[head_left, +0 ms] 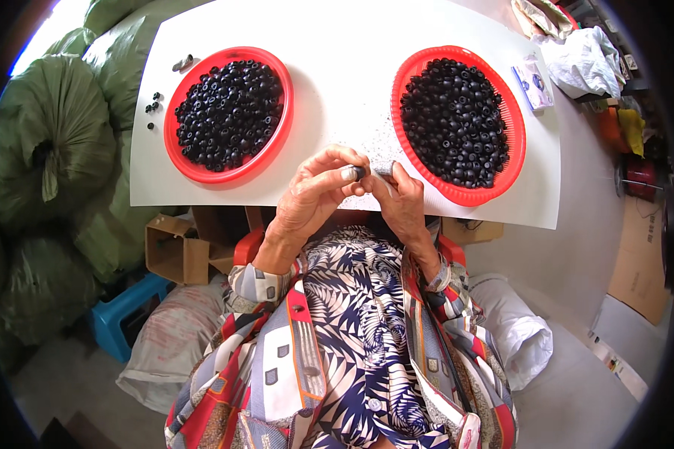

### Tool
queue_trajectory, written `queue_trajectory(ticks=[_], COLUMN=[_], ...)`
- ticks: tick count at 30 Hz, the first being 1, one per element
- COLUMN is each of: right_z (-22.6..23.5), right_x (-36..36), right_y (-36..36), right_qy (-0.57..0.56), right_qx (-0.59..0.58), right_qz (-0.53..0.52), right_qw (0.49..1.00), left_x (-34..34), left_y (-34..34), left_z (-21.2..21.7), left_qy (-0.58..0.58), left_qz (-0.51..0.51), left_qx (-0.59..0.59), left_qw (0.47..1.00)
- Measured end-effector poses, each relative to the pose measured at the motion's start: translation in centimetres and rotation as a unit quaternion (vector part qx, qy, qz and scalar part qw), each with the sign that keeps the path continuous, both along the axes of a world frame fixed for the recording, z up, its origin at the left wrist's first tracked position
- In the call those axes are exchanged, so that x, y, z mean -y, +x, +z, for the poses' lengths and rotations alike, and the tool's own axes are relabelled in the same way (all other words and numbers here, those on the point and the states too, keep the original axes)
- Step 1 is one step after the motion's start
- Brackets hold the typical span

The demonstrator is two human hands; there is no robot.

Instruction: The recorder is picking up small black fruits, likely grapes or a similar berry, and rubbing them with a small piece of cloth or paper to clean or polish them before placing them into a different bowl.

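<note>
Over the table's near edge, my two hands meet between two red containers. Thumb and fingers of my left hand point(307, 188) pinch a small black round plastic part point(359, 172); a pale wrap covers the thumb's tip. Close against it, my right hand point(403, 203) is closed, with something greyish at its fingertips that is too small to name. To the left stands a red basin point(287, 112) full of black hollow parts point(228, 112). A red plastic basket point(520, 142) on the right holds many similar black parts point(457, 120).
Loose black parts point(153, 106) and a small metallic item point(182, 63) lie left of the basin. Dark crumbs speckle the white table point(337, 97). A purple-and-white packet point(532, 82) lies beside the basket. Green sacks point(49, 142), a blue stool point(123, 318) and cardboard boxes point(176, 251) stand left.
</note>
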State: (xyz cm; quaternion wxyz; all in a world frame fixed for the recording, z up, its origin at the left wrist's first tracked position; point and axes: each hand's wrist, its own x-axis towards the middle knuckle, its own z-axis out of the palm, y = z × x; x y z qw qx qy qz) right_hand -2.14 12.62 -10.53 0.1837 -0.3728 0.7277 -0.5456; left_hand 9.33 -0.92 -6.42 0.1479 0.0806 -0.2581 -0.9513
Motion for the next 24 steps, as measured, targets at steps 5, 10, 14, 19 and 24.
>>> queue_trajectory(ticks=[5,10,14,19,24], right_z=[2.1,4.5,5.5,6.4,6.9], right_x=[-0.7,-0.8,-0.7,-0.5,-0.2], right_y=[-0.4,0.6,0.9,1.5,1.7], right_qy=[0.002,-0.014,-0.031,-0.028,-0.01], right_qx=[0.045,-0.023,-0.054,-0.035,-0.124], right_qz=[-0.001,-0.004,0.001,0.019,0.064], right_qw=[0.999,1.0,0.998,0.999,0.99], left_x=[0.3,0.0,-0.3,-0.2,-0.2], left_y=[0.5,0.9,1.2,1.5,1.6], left_z=[0.2,-0.5,-0.8,-1.2,-1.3], left_qy=[-0.011,0.009,0.025,0.028,0.014], left_qz=[0.03,0.059,0.077,0.066,0.066], left_qx=[0.046,0.058,0.065,0.057,0.062], left_qw=[0.998,0.997,0.995,0.996,0.996])
